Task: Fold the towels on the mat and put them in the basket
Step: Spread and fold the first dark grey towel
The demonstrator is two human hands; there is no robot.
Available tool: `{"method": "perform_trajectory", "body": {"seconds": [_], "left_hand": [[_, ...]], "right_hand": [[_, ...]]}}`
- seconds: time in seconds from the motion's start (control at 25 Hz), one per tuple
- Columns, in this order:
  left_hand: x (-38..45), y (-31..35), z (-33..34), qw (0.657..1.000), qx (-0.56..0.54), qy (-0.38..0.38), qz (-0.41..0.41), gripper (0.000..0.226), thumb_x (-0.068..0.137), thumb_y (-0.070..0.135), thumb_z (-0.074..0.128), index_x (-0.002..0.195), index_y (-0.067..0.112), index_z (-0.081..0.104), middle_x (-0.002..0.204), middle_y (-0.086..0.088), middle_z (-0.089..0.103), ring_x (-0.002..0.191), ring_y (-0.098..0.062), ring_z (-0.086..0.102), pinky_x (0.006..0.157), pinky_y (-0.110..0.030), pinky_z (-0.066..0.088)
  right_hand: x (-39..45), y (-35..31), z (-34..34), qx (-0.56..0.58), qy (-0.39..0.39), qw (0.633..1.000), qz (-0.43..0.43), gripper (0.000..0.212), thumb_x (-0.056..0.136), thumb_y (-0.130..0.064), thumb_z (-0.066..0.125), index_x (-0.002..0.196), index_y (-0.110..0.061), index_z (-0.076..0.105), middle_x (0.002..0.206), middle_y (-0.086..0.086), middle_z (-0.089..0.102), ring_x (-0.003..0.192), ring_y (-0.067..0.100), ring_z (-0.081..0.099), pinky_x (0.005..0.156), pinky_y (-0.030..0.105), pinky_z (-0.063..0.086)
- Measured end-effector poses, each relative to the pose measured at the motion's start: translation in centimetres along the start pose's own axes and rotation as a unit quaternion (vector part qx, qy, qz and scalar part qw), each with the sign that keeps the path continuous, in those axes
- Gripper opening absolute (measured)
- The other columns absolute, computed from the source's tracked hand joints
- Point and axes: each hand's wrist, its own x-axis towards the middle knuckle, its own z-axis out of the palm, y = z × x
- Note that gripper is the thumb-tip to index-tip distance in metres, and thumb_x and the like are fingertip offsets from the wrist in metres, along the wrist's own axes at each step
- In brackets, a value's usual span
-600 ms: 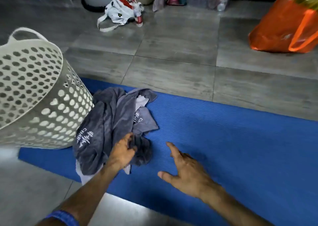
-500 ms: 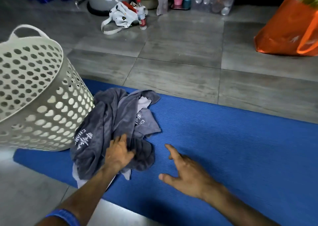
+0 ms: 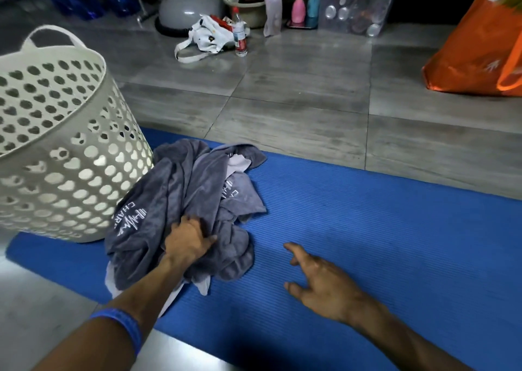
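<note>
Left hand (image 3: 187, 242) grasps grey towels (image 3: 180, 201) beside basket (image 3: 70, 156); right hand (image 3: 319, 283) relaxed over mat (image 3: 395, 243)

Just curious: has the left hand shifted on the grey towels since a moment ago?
Yes. The left hand slid slightly toward the white perforated basket, further onto the crumpled grey towels.

left hand (image 3: 187, 242): slid further up onto towel pile (image 3: 180, 201), now gripping a fold | right hand (image 3: 316, 280): fingers spread wider
</note>
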Motion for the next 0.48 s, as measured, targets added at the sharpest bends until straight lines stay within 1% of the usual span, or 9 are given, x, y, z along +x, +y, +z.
{"method": "perform_trajectory", "body": {"seconds": [0.04, 0.08, 0.16, 0.24, 0.28, 0.36, 0.4, 0.44, 0.48], "left_hand": [[-0.4, 0.2, 0.1, 1.0, 0.019, 0.015, 0.02, 0.046, 0.085, 0.044, 0.065, 0.112, 0.008, 0.058, 0.12, -0.015, 0.061, 0.114, -0.037, 0.056, 0.095, -0.043, 0.048], [-0.9, 0.7, -0.1, 0.999, -0.002, 0.033, 0.033, 0.033, 0.088, 0.035, 0.063, 0.106, 0.008, 0.061, 0.112, -0.016, 0.065, 0.109, -0.037, 0.059, 0.091, -0.042, 0.05], [-1.8, 2.4, -1.1, 0.983, -0.152, 0.071, 0.07, 0.015, 0.089, 0.024, 0.064, 0.088, 0.009, 0.061, 0.087, -0.011, 0.068, 0.085, -0.03, 0.064, 0.078, -0.04, 0.052], [-3.0, 5.3, -3.3, 0.939, -0.311, 0.063, 0.135, 0.022, 0.09, 0.018, 0.065, 0.074, 0.011, 0.052, 0.061, 0.006, 0.055, 0.058, -0.014, 0.051, 0.061, -0.034, 0.044], [-4.1, 7.1, -4.7, 0.912, -0.363, 0.044, 0.185, 0.026, 0.092, 0.017, 0.064, 0.072, 0.011, 0.048, 0.057, 0.011, 0.048, 0.053, -0.008, 0.043, 0.058, -0.03, 0.039], [-7.4, 11.1, -8.1, 0.862, -0.41, -0.003, 0.297, 0.023, 0.093, 0.017, 0.063, 0.076, 0.007, 0.049, 0.061, 0.01, 0.047, 0.058, -0.004, 0.042, 0.059, -0.027, 0.036], [-9.4, 13.0, -9.7, 0.834, -0.419, -0.036, 0.357, 0.02, 0.092, 0.015, 0.063, 0.079, 0.005, 0.052, 0.066, 0.007, 0.05, 0.063, -0.004, 0.044, 0.062, -0.023, 0.038], [-11.1, 14.5, -10.7, 0.804, -0.416, -0.08, 0.417, 0.016, 0.091, 0.013, 0.064, 0.082, 0.003, 0.055, 0.07, 0.006, 0.052, 0.066, -0.002, 0.047, 0.065, -0.02, 0.04], [-12.6, 15.8, -11.2, 0.781, -0.389, -0.119, 0.474, 0.013, 0.09, 0.012, 0.065, 0.084, 0.002, 0.058, 0.073, 0.006, 0.054, 0.068, 0.0, 0.048, 0.067, -0.017, 0.041]], "right_hand": [[-0.3, -0.1, 0.2, -0.002, 0.0, 1.0, 0.001, 0.075, 0.091, -0.047, 0.054, 0.151, -0.037, 0.011, 0.139, -0.007, 0.051, 0.118, 0.014, 0.054, 0.103, 0.03, 0.04], [-0.5, 0.1, 0.5, -0.002, -0.001, 1.0, 0.005, 0.076, 0.091, -0.048, 0.054, 0.151, -0.038, 0.009, 0.139, -0.007, 0.051, 0.113, 0.014, 0.055, 0.102, 0.031, 0.042], [-1.0, 0.4, 1.0, -0.001, -0.003, 1.0, 0.014, 0.076, 0.092, -0.047, 0.054, 0.151, -0.04, 0.007, 0.142, -0.007, 0.048, 0.115, 0.014, 0.054, 0.102, 0.032, 0.042], [-1.5, 0.2, 0.9, 0.036, 0.004, 0.999, 0.011, 0.081, 0.091, -0.044, 0.059, 0.151, -0.042, 0.005, 0.147, -0.01, 0.042, 0.126, 0.011, 0.048, 0.105, 0.029, 0.04], [-1.7, -0.1, 0.8, 0.086, 0.021, 0.996, 0.009, 0.087, 0.09, -0.04, 0.063, 0.151, -0.045, 0.002, 0.151, -0.015, 0.036, 0.128, 0.008, 0.046, 0.104, 0.027, 0.041], [-1.5, -0.9, 0.3, 0.22, 0.086, 0.972, 0.005, 0.101, 0.083, -0.032, 0.074, 0.15, -0.051, 0.001, 0.149, -0.03, 0.025, 0.121, 0.0, 0.049, 0.096, 0.022, 0.045], [-1.0, -1.0, 0.2, 0.279, 0.135, 0.951, -0.003, 0.101, 0.08, -0.027, 0.078, 0.15, -0.049, 0.009, 0.146, -0.034, 0.029, 0.114, -0.004, 0.052, 0.091, 0.021, 0.048], [-0.6, -1.2, 0.0, 0.329, 0.184, 0.926, -0.011, 0.088, 0.079, -0.021, 0.079, 0.147, -0.043, 0.026, 0.139, -0.03, 0.043, 0.106, -0.008, 0.056, 0.088, 0.023, 0.05], [-0.4, -1.5, -0.4, 0.373, 0.229, 0.899, -0.015, 0.063, 0.082, -0.019, 0.077, 0.133, -0.039, 0.046, 0.123, -0.024, 0.057, 0.097, -0.013, 0.058, 0.086, 0.024, 0.05]]}}
